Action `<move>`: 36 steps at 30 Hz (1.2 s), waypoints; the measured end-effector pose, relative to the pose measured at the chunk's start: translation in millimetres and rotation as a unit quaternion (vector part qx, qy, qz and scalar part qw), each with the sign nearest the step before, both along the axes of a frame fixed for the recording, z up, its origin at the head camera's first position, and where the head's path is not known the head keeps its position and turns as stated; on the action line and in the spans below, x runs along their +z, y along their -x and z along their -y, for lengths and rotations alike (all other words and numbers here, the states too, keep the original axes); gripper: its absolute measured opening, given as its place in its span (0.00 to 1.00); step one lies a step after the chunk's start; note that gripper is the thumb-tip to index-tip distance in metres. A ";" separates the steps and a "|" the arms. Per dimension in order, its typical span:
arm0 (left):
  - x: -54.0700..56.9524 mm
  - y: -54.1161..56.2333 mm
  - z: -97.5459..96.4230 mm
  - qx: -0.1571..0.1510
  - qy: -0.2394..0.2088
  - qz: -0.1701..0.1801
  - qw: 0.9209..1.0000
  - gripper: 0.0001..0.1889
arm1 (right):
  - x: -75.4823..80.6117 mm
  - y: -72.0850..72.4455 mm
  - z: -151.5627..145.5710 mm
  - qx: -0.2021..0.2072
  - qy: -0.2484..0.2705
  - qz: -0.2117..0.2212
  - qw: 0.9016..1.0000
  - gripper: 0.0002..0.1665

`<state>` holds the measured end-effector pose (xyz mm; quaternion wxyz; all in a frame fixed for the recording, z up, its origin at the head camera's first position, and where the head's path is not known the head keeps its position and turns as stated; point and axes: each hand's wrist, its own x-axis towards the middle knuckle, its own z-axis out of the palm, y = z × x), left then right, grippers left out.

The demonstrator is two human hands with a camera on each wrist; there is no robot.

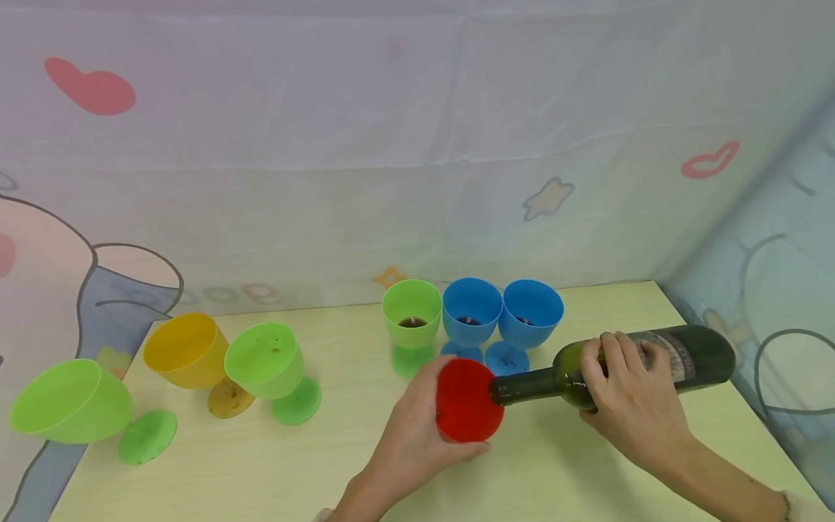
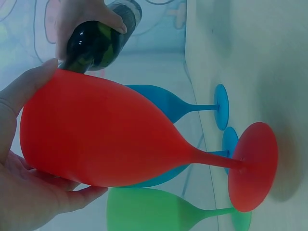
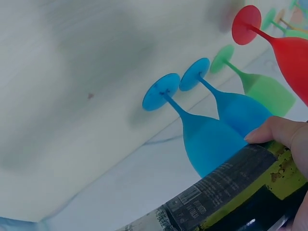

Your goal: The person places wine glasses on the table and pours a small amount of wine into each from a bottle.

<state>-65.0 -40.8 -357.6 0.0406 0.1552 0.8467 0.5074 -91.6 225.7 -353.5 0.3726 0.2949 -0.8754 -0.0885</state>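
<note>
From above, I see the person's left hand (image 1: 424,428) wrapped round the bowl of a red plastic stemmed goblet (image 1: 471,400) near the middle of the table, while the right hand (image 1: 636,399) grasps a dark green glass bottle (image 1: 691,355), tilted with its mouth at the goblet's right rim. The left wrist view adds the red stem and round foot, hidden from overhead beneath the bowl; whether that foot touches the table I cannot tell. The right wrist view shows the bottle's grey printed label up close. Only the overhead view reveals dark liquid inside the light-green plastic goblet (image 1: 407,335) and two blue plastic goblets (image 1: 466,335) (image 1: 525,337) standing side by side just beyond the red one, crowding its far side. Away to the left stand a lime-green goblet (image 1: 72,406), a yellow-orange goblet (image 1: 189,355) and a bright-green goblet (image 1: 267,362). A broad stretch of pale wooden tabletop (image 1: 352,377) separates them from the left hand. A printed white cloth (image 1: 352,217) hangs along the far edge, and a bluish cloth (image 1: 792,304) beyond the right edge, near the bottle's base.
</note>
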 end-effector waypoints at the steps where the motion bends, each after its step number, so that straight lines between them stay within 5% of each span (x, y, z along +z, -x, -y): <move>1: 0.3 0.0 -0.4 -0.001 0.000 0.001 1.000 0.46 | 0.7 0.3 -0.3 0.001 -0.002 0.001 1.000 0.49; 14: -0.4 -1.6 -3.1 0.004 0.012 0.014 1.000 0.46 | 10.6 3.0 0.0 0.003 -0.032 -0.016 0.999 0.54; 36: 0.4 -1.8 -4.3 0.007 0.016 0.008 1.000 0.46 | 22.8 4.9 5.0 0.021 -0.052 -0.033 0.998 0.46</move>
